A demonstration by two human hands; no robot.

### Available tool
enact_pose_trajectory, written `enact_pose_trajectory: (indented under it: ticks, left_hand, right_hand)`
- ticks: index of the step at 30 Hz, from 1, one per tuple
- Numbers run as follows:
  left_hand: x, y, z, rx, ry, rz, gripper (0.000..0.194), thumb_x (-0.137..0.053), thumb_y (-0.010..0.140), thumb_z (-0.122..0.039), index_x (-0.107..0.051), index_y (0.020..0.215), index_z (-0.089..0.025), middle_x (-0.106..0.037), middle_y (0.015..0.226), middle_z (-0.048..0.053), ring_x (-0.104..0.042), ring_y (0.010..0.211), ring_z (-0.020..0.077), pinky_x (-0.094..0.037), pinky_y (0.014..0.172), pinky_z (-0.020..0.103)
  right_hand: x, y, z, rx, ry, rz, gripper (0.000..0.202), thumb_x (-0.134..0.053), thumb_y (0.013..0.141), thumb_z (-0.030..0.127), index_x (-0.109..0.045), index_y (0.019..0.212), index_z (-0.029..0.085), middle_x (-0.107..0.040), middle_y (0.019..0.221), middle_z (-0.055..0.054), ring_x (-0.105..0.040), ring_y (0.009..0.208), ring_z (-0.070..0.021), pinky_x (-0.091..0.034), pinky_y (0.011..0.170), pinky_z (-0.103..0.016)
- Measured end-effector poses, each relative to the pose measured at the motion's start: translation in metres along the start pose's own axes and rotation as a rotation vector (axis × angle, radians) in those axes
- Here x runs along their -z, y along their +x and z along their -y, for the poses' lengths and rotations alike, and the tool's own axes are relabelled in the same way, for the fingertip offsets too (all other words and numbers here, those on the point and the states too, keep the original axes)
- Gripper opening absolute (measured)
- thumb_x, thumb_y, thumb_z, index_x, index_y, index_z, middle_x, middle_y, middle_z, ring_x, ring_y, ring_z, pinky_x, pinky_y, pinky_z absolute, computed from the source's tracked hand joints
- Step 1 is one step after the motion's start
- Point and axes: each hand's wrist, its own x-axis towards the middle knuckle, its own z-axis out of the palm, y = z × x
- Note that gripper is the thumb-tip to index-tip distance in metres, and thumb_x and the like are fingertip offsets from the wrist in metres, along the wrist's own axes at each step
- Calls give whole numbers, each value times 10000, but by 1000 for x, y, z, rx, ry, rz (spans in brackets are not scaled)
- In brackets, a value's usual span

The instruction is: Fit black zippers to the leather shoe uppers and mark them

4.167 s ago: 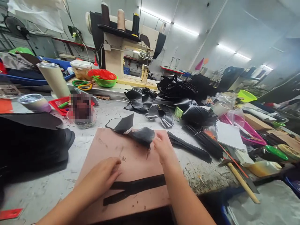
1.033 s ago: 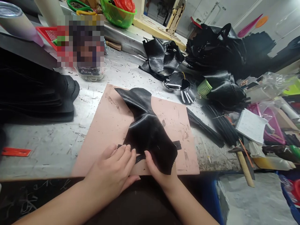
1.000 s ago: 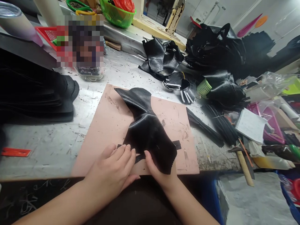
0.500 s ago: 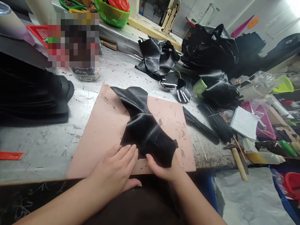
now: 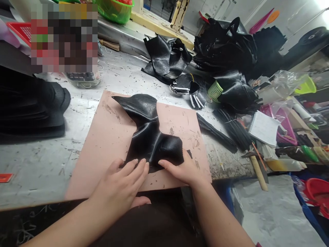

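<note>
The left hand (image 5: pixel 123 181) is resting its straight fingers on the near edge of the black piece (image 5: pixel 145 132), not closing around it, while the right hand (image 5: pixel 186 169) is gripping the near right part, thumb on top, other fingers mostly hiding underneath. In my judgement, both should be pressing evenly, so that no wrinkle is forming. The piece is lying on the pink board (image 5: pixel 95 154), shining softly, narrowing at its middle and bulging over the right fingers.
</note>
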Motion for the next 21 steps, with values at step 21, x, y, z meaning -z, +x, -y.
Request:
enact_pose_trajectory:
  ticks: [21]
  left_hand:
    - [-6,9,-8,-67,104,-4,561,-455,816,-544,-561,1178,-128,-637,1082,148,-556,963,285,-340,857,406]
  right_hand:
    - [3,12,2,68,-15,72,373,-635,697,184,-568,1064,201,-650,1021,-43,-603,978,-212,-491,832,-337]
